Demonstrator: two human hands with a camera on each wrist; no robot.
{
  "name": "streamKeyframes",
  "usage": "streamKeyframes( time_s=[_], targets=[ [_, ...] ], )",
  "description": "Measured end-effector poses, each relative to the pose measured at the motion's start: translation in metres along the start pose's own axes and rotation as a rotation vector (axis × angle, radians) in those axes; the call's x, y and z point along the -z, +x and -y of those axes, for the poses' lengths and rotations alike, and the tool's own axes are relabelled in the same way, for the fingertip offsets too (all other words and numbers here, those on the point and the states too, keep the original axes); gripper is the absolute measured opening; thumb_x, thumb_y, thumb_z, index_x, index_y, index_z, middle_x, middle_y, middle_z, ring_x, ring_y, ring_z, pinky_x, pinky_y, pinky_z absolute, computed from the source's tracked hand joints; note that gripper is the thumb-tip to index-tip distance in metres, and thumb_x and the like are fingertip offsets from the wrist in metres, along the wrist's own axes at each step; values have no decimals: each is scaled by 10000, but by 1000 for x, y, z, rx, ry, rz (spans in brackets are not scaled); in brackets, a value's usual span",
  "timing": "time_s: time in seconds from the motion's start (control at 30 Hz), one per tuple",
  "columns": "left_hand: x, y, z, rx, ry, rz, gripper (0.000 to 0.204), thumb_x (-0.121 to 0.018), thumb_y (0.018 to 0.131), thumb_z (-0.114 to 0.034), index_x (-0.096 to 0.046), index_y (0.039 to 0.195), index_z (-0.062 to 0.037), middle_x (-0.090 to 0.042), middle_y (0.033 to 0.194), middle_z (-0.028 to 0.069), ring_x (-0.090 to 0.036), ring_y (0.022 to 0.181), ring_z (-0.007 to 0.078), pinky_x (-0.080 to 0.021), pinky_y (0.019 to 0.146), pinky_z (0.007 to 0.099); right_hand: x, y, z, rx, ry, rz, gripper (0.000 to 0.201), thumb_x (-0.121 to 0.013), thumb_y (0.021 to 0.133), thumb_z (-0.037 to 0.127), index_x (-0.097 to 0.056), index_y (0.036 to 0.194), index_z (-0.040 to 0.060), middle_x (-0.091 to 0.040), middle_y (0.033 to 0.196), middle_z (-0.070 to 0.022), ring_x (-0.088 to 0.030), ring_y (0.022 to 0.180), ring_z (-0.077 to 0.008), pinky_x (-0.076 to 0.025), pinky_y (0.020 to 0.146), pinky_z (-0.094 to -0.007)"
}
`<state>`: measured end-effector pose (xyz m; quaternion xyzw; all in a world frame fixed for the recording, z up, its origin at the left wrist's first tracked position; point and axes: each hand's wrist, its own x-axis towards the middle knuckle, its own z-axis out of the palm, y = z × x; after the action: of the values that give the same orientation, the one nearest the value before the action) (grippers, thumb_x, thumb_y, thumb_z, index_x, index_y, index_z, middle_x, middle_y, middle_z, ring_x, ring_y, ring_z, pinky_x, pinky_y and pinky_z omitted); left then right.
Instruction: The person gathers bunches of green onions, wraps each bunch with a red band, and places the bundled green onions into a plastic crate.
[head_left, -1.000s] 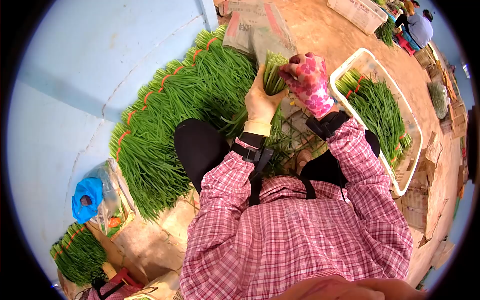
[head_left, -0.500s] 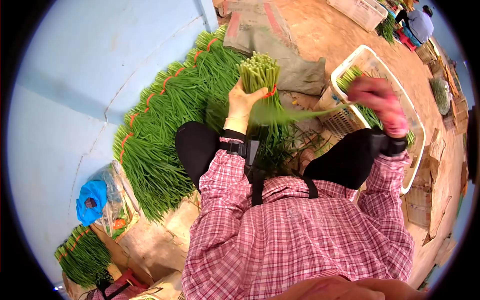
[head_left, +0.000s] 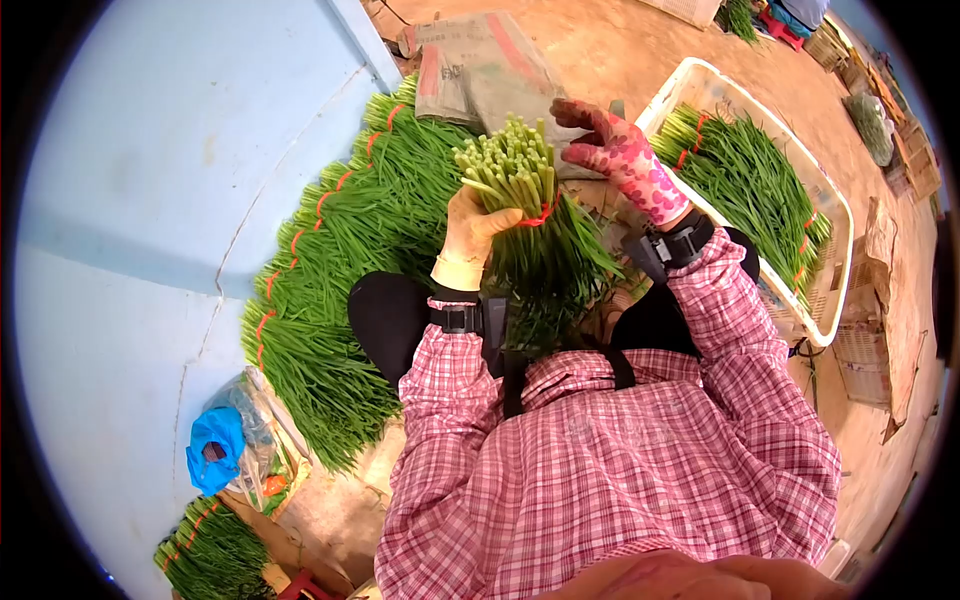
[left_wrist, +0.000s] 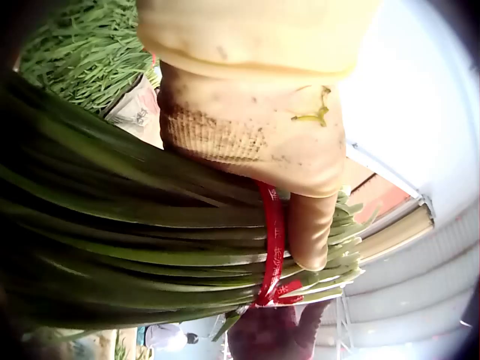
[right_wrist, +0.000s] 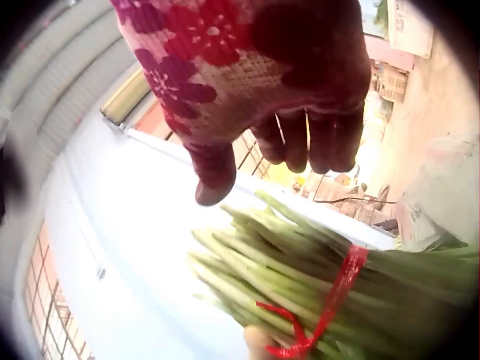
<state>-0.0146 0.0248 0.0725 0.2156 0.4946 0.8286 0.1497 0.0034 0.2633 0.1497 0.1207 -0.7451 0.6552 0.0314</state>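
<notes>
In a pale glove, the left hand (head_left: 472,232) grips a bundle of long green stalks (head_left: 510,165) near its cut ends, thumb across the front beside a red tie (head_left: 545,212). The left wrist view shows that thumb pressed on the stalks just past the red tie (left_wrist: 274,240). The flower-patterned right hand (head_left: 625,155) is held just right of the cut ends, fingers apart, touching nothing. From the right wrist view, the right hand (right_wrist: 262,90) hangs over the pale stalk ends (right_wrist: 247,262) with a gap between.
A white basket (head_left: 838,290) with tied green bundles stands at the right. Rows of tied bundles (head_left: 340,330) lie along the blue wall (head_left: 150,200) at the left. Grey sacks (head_left: 490,70) lie ahead, and a blue bag (head_left: 215,450) is at the lower left.
The right hand has swung out toward the basket and come back beside the bundle, its blurred green strand gone. The left hand has moved left with the bundle, whose red tie now shows.
</notes>
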Motion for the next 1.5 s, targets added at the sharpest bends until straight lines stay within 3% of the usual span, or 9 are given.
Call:
streamKeyframes(
  time_s=[0.17,0.43,0.57,0.73,0.87,1.03,1.17,1.37,1.5],
  targets=[
    [-14,3,-5,-89,84,13,772,-892,702,-232,-517,1322,34,-651,1218,108,-618,1104,211,-474,988,340,-14,-6,-20,-2,-8,225,985,-862,726,120,-302,1536,71,-556,1396,-87,-499,1276,-190,-425,1052,-326],
    [-15,13,-26,-237,526,-266,775,-744,875,-366,-399,1462,6,-579,1346,189,-596,1184,238,-477,1008,362,-12,17,-15,-72,399,94,493,-758,832,96,-562,1268,-23,-674,1153,-87,-631,1037,-150,-501,915,-300],
    [24,-11,-35,265,314,-331,695,-539,946,-584,-646,1187,59,-711,1065,206,-722,917,234,-573,815,341,2,30,-6,76,278,68,569,-775,818,125,-540,1316,-15,-663,1178,-92,-627,1049,-151,-492,930,-302],
    [-3,-24,7,607,-688,251,1225,-442,693,-854,-268,1497,54,-447,1423,319,-502,1296,408,-438,1062,536,5,14,54,258,192,323,798,-820,729,71,-454,1438,43,-621,1280,-84,-579,1176,-166,-453,1035,-317],
    [-42,-4,-6,417,-1111,264,936,-508,816,-740,-408,1441,-50,-495,1426,191,-510,1287,359,-431,1075,525,4,-10,69,439,-287,500,947,-837,627,20,-428,1475,118,-539,1421,-80,-498,1307,-209,-398,1112,-358],
    [-41,-4,-14,334,-885,-211,670,-553,916,-591,-550,1342,-74,-646,1257,127,-627,1134,317,-506,1003,490,35,-29,31,161,-252,-153,417,-616,949,67,-544,1359,49,-640,1274,-118,-609,1158,-195,-493,993,-325],
    [-40,3,-14,328,-854,-130,717,-551,895,-612,-545,1339,-49,-657,1221,154,-648,1066,329,-525,952,483,4,-28,-9,-193,-186,46,324,-630,960,130,-598,1258,8,-692,1113,-52,-631,939,-130,-509,854,-279],
    [1,0,20,196,-527,-259,670,-687,824,-469,-566,1308,-20,-636,1274,139,-620,1126,314,-489,1014,464,-11,-13,-40,-128,-115,265,70,-647,874,68,-681,892,9,-580,693,44,-513,645,-57,-428,586,-237],
    [44,0,44,175,-725,-185,554,-678,762,-105,-561,1296,-9,-624,1284,161,-592,1161,367,-421,1066,547,7,-26,-62,-120,-921,434,137,-605,833,-7,-682,947,-9,-674,767,-45,-606,724,-140,-487,653,-305]
  ],
)
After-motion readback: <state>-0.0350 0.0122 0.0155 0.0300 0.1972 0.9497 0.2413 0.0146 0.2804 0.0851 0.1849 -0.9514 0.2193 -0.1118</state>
